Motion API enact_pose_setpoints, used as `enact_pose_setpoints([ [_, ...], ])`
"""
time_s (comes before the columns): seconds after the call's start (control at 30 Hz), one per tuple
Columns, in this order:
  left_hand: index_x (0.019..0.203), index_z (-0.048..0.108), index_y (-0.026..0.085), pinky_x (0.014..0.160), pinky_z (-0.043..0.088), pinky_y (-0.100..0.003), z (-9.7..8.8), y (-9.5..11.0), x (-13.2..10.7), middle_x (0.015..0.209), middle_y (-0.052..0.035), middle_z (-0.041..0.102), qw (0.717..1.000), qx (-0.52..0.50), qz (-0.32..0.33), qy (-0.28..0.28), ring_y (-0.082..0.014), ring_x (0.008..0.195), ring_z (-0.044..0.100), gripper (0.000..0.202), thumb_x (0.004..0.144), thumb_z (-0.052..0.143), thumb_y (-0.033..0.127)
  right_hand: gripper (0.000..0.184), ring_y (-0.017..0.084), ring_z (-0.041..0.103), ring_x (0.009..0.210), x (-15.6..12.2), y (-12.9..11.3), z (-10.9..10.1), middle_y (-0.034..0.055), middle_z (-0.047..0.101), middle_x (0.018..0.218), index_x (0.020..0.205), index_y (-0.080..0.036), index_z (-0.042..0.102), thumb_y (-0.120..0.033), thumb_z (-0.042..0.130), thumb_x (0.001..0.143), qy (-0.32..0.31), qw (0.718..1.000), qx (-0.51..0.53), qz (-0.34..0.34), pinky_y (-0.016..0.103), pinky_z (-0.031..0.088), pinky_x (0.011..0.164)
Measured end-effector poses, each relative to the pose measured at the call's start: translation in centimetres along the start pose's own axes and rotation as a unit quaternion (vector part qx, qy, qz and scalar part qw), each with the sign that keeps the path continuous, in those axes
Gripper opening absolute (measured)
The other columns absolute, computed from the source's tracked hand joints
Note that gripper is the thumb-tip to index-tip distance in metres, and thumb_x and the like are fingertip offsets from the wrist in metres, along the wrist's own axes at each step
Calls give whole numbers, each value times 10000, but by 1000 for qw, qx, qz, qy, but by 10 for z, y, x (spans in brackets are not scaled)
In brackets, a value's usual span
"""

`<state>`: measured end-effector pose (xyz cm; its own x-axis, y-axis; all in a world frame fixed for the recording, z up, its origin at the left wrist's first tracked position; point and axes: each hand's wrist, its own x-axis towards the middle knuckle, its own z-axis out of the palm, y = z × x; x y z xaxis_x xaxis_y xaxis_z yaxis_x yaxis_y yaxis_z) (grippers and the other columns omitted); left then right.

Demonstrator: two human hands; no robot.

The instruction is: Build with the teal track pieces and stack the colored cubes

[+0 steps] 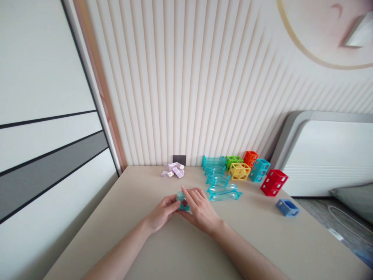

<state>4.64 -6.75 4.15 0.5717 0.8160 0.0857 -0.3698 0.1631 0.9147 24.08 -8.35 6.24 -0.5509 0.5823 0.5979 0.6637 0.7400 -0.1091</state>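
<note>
Where left hand meets right hand, teal piece pinched.

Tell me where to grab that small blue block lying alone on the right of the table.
I'd come from above and pinch the blue block across its two long outer walls. It lies flat with its open face up, apart from the red block, so both sides are free. The right hand is nearer.

Beige tabletop against a ribbed white wall panel. At the back edge: dark grey wall socket, pale lilac plastic blocks, translucent teal plastic track pieces. To their right: green, orange, yellow, teal and red plastic lattice blocks. Small blue open block lies apart, near the right edge.
</note>
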Motion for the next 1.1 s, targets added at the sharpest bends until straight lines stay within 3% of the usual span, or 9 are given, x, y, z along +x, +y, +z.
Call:
enact_pose_setpoints([
  [0.23,1029,738,166,930,446,-337,0,0,-1,1016,-94,742,1000,1,-17,-7,-241,1007,652,297,868,715,414,733,307,627,1025,2,-3,0,163,680,1151,1545,-166,284,-369,633,933,-11,1000,5,-5,482,500,914],
  [0.37,1045,717,178,913,473,-338,1,0,-1,1048,-98,719,999,15,-36,15,-227,1018,649,328,905,651,467,724,317,622,1075,-6,17,-17,167,665,1208,1541,-187,299,-386,633,931,-10,999,-26,19,492,498,933],
  [0.5,1038,710,161,892,493,-353,0,-1,-1,1075,-117,691,997,46,-47,32,-235,1000,654,412,892,634,539,673,342,601,1163,-34,74,-61,169,632,1286,1545,-224,306,-421,563,956,4,985,-105,133,532,471,984],
  [0.6,1029,704,153,885,495,-366,-2,-2,-1,1067,-120,686,997,58,-54,11,-236,966,663,434,897,614,557,691,366,580,1207,-65,128,-103,192,618,1308,1529,-191,350,-472,554,932,-27,963,-145,224,539,438,1033],
  [0.7,1037,699,153,884,496,-372,-3,-1,-1,1062,-118,685,996,67,-56,0,-237,960,660,437,907,597,557,714,377,547,1259,-94,171,-137,201,589,1359,1527,-176,351,-465,555,907,-104,943,-129,290,535,431,1043],
  [0.77,1039,702,155,883,496,-374,-3,0,-1,1065,-117,683,996,73,-58,-2,-238,961,655,441,905,596,562,728,363,550,1267,-109,188,-148,191,576,1384,1521,-179,361,-427,579,872,-166,929,-90,319,529,415,1065],
  [0.97,1062,708,158,906,481,-373,0,5,-3,1078,-120,679,993,101,-61,-28,-240,980,642,450,920,569,562,767,331,419,1407,-125,205,-135,174,441,1528,1485,-159,430,-325,667,774,-239,909,-17,342,480,316,1162],
  [1.1,1085,696,161,916,473,-375,-1,4,-4,1105,-116,661,991,111,-60,-40,-237,997,634,435,955,521,538,741,299,472,1373,-125,207,-127,143,498,1493,1449,-174,486,-283,696,747,-258,905,22,338,447,341,1158],
])
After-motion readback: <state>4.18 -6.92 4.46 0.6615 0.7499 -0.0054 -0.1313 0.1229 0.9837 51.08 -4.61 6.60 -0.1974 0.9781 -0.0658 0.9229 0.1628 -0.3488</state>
